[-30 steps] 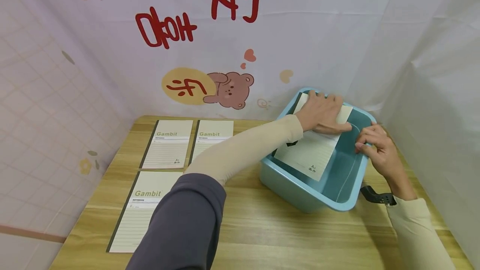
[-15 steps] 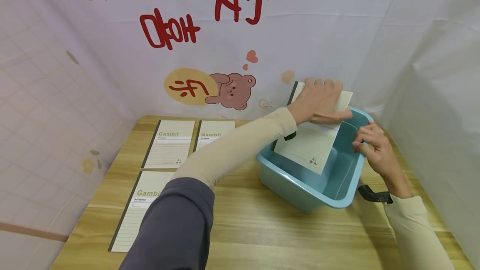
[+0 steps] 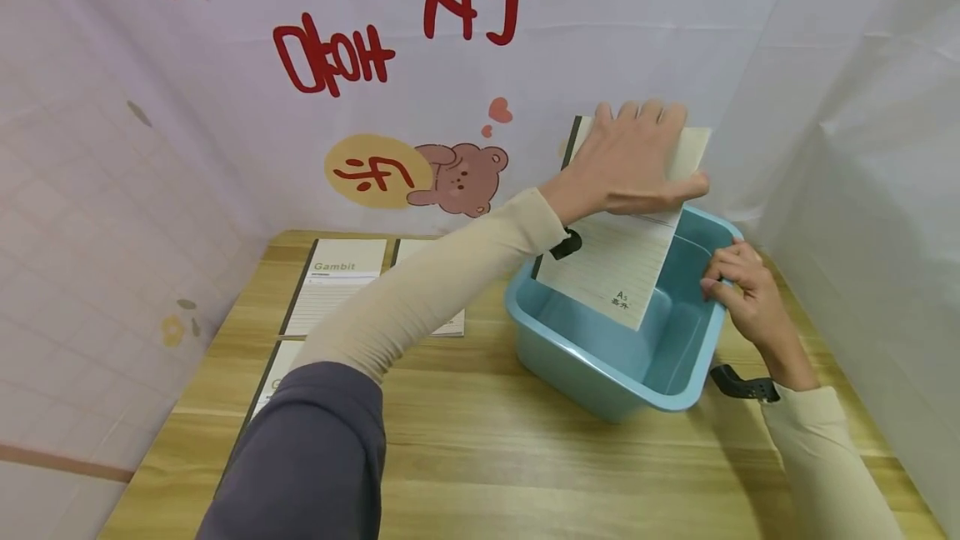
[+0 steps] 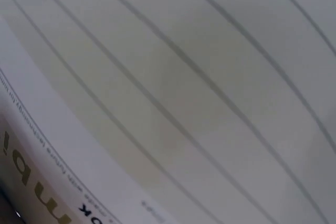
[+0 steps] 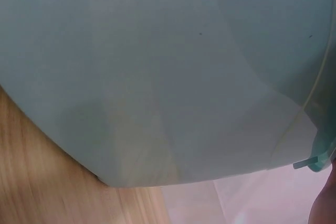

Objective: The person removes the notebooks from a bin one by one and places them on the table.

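In the head view my left hand grips a cream notebook by its upper part, fingers over the top and thumb at the right edge. The notebook hangs tilted over a light blue plastic basin, its lower end inside the rim. Its ruled cover fills the left wrist view. My right hand holds the basin's right rim, fingers curled over it. The right wrist view shows mostly the basin wall.
Three more notebooks lie at the left of the wooden table: one at the back left, one beside it and one in front. My left arm covers parts of them. White printed sheeting encloses the back and sides.
My left hand has raised the notebook out of the basin's depth, up and slightly left. The right hand stays on the rim, and the basin has shifted slightly left.
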{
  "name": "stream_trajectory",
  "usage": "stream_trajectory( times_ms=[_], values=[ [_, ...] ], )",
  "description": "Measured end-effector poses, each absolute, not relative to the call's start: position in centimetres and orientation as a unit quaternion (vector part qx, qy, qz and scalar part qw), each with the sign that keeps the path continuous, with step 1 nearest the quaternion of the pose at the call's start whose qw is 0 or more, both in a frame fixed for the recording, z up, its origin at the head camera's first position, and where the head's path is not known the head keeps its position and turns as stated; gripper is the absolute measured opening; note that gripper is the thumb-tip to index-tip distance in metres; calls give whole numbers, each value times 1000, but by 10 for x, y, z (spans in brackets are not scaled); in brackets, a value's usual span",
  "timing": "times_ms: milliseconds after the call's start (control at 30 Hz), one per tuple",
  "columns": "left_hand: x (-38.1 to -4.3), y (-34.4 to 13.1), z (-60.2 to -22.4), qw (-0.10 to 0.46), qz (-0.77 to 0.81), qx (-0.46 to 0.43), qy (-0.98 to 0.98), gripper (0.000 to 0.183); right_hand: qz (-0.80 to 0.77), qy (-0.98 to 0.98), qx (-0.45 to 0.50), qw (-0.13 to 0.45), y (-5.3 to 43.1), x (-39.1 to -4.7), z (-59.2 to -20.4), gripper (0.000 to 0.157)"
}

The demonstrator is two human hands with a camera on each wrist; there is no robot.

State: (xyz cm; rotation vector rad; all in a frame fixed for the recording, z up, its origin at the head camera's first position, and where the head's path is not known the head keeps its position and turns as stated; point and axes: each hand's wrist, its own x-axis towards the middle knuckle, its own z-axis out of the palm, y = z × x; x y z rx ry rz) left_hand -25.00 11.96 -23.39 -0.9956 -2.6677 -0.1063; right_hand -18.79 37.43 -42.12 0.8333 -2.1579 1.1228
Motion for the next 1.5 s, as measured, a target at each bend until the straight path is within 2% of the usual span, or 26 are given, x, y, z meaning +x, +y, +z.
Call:
stream_trajectory(
  times_ms=[333, 533, 767, 1133, 1500],
  values=[
    [-232, 79, -202, 187, -37, -324, -927, 59, 418, -801, 323, 283, 374, -188, -420, 35],
    [-224, 50, -207, 215, -56, -328, -918, 57, 422, -803, 316, 279, 375, -187, -421, 33],
    [-214, 13, -221, 214, -78, -326, -918, 57, 427, -806, 302, 279, 370, -183, -418, 31],
    [-198, -51, -268, 204, -73, -269, -938, 53, 428, -803, 307, 279, 369, -184, -418, 36],
    [-176, -94, -341, 174, -82, -206, -959, 50, 427, -803, 309, 279, 363, -179, -414, 35]
  ],
)
